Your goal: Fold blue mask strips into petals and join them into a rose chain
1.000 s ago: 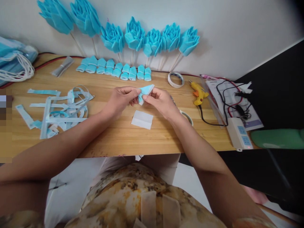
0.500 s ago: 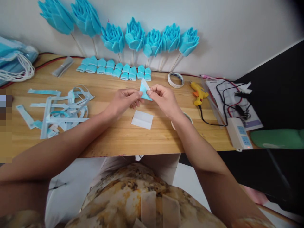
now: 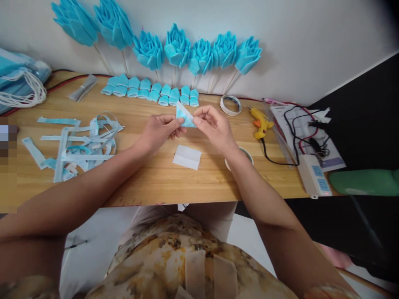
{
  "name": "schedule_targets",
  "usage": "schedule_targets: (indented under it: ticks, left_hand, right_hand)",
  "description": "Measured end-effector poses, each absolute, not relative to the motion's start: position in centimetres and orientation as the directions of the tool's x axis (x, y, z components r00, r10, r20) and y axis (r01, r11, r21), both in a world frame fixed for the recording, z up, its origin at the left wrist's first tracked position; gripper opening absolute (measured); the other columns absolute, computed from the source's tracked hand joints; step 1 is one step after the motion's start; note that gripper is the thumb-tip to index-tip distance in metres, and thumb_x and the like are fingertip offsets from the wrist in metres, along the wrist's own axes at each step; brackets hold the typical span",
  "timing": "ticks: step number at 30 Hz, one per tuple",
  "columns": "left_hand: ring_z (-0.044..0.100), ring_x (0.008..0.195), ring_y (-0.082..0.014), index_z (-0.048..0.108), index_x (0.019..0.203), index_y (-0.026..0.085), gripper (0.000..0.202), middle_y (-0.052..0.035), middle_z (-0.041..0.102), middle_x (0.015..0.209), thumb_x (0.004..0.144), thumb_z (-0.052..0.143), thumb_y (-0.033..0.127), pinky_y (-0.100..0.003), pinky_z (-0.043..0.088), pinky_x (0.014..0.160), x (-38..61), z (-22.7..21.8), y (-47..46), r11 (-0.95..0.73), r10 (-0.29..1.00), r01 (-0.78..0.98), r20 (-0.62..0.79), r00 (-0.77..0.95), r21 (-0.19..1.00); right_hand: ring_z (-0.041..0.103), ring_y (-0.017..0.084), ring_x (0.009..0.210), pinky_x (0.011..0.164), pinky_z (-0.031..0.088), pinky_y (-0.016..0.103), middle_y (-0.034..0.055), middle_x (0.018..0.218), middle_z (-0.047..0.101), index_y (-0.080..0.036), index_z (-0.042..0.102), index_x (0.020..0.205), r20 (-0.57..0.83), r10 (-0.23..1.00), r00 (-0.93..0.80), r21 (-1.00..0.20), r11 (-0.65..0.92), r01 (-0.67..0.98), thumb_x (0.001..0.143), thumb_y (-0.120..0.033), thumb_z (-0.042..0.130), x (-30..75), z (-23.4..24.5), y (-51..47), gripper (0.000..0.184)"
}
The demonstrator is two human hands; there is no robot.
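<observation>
Glue gun (image 3: 261, 121) and flowers (image 3: 149, 50) suggest a craft workspace.

Green bottle (image 3: 363, 182) beside white power strip (image 3: 314, 176), tangled cables (image 3: 317, 145) over papers (image 3: 334, 161).

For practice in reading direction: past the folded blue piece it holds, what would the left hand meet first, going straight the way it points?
Probably the right hand, across the folded blue piece; depth is unclear.
</observation>
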State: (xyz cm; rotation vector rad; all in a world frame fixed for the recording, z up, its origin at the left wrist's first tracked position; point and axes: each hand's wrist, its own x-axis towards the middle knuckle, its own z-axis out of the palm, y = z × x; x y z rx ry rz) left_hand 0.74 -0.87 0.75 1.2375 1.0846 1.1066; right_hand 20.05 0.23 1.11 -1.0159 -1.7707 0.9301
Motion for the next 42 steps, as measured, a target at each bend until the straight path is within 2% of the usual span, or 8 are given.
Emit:
schedule_targets:
  ticks: [4,8,13,19,23,29,35,42]
  left_hand:
    - [0.054,0.052,-0.0092,0.071,0.061,0.018,0.032,-0.0011,0.065,0.057,0.086,0.078,0.036,-0.022,0.041,0.054,0.77,0.77,-1.03,0.014,0.987,-0.056,-0.005,0.160,0.998]
    - [0.059,0.056,-0.0096,0.073,0.070,0.016,0.026,-0.0037,0.072,0.069,0.086,0.078,0.037,-0.022,0.042,0.055,0.80,0.89,-1.06,0.082,0.979,-0.123,-0.057,0.195,0.989]
    - [0.063,0.057,-0.0103,0.073,0.075,0.015,0.027,-0.0045,0.074,0.074,0.087,0.078,0.039,-0.023,0.045,0.055,0.61,0.84,-0.82,0.167,0.962,-0.213,-0.111,0.250,0.963]
    - [0.057,0.054,-0.0090,0.074,0.067,0.016,0.027,-0.0038,0.073,0.067,0.087,0.078,0.035,-0.021,0.043,0.055,0.65,0.92,-0.84,0.077,0.973,-0.082,-0.057,0.222,0.994]
    - [0.056,0.054,-0.0098,0.074,0.065,0.018,0.031,-0.0038,0.074,0.067,0.088,0.077,0.039,-0.023,0.044,0.055,0.70,1.08,-0.97,0.005,0.980,-0.014,-0.002,0.200,1.000]
    - [0.057,0.056,-0.0101,0.075,0.068,0.017,0.031,-0.0031,0.072,0.065,0.088,0.075,0.040,-0.023,0.044,0.057,0.47,1.05,-1.00,-0.039,0.972,0.023,0.033,0.233,0.999]
    - [0.056,0.055,-0.0100,0.076,0.069,0.017,0.030,-0.0030,0.072,0.065,0.089,0.073,0.040,-0.023,0.043,0.057,0.39,1.08,-1.05,-0.029,0.968,0.059,0.013,0.252,0.998]
    - [0.056,0.056,-0.0102,0.076,0.068,0.018,0.030,-0.0029,0.071,0.064,0.088,0.071,0.039,-0.023,0.043,0.056,0.35,0.99,-1.05,-0.028,0.966,0.074,0.008,0.257,0.997]
  right_hand:
    - [0.066,0.016,0.095,0.078,0.055,0.030,0.0006,0.099,0.072,-0.024,0.065,0.096,0.327,0.892,-0.312,-0.845,0.424,0.327,0.085,-0.044,0.074,19.85,0.93,0.09,0.024]
    - [0.067,0.018,0.098,0.086,0.056,0.035,0.0018,0.104,0.074,-0.024,0.068,0.090,0.401,0.865,-0.303,-0.792,0.493,0.360,0.087,-0.035,0.070,19.90,0.78,0.12,0.011]
    - [0.062,0.026,0.123,0.110,0.047,0.051,0.0029,0.124,0.070,-0.027,0.070,0.086,0.527,0.769,-0.362,-0.662,0.638,0.393,0.088,-0.034,0.074,20.39,1.24,0.22,0.008]
    - [0.058,0.028,0.130,0.117,0.039,0.056,0.0030,0.128,0.067,-0.028,0.071,0.087,0.519,0.748,-0.414,-0.651,0.659,0.376,0.091,-0.035,0.072,20.44,1.49,0.13,0.009]
    - [0.063,0.025,0.124,0.112,0.045,0.049,0.0042,0.124,0.069,-0.026,0.070,0.087,0.502,0.781,-0.372,-0.685,0.621,0.380,0.091,-0.034,0.070,20.41,1.18,0.20,0.009]
    - [0.067,0.019,0.105,0.093,0.054,0.037,0.0044,0.111,0.073,-0.023,0.069,0.086,0.436,0.838,-0.328,-0.764,0.538,0.357,0.090,-0.031,0.067,20.18,1.03,0.18,0.009]
    - [0.068,0.015,0.090,0.089,0.056,0.034,0.0000,0.092,0.074,-0.022,0.067,0.084,0.425,0.857,-0.292,-0.799,0.506,0.325,0.089,-0.030,0.067,19.89,0.99,0.08,0.010]
    - [0.067,0.013,0.082,0.083,0.055,0.032,-0.0020,0.086,0.072,-0.021,0.067,0.084,0.419,0.861,-0.288,-0.816,0.497,0.297,0.087,-0.028,0.068,19.90,0.93,0.09,0.007]
